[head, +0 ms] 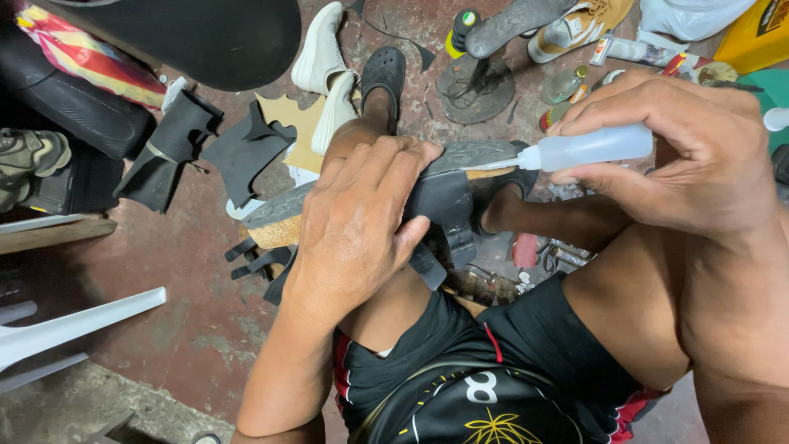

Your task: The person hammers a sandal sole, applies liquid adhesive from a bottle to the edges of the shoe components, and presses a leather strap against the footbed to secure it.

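Note:
My left hand (357,218) grips a cork-soled sandal (275,220) with black straps, holding it sole-up across my knee. The grey patterned sole (472,154) shows past my fingers. My right hand (682,156) holds a small clear squeeze bottle (588,148), its thin nozzle touching the edge between the grey sole and the cork. Black straps (448,238) hang under the sandal.
Black rubber scraps (242,148) and a cardboard piece (300,123) lie on the reddish floor. White shoes (325,70), a metal shoe stand (477,78), small bottles (563,86), a tan shoe (579,25) and a white plastic chair (66,329) are around. My foot wears a black clog (384,74).

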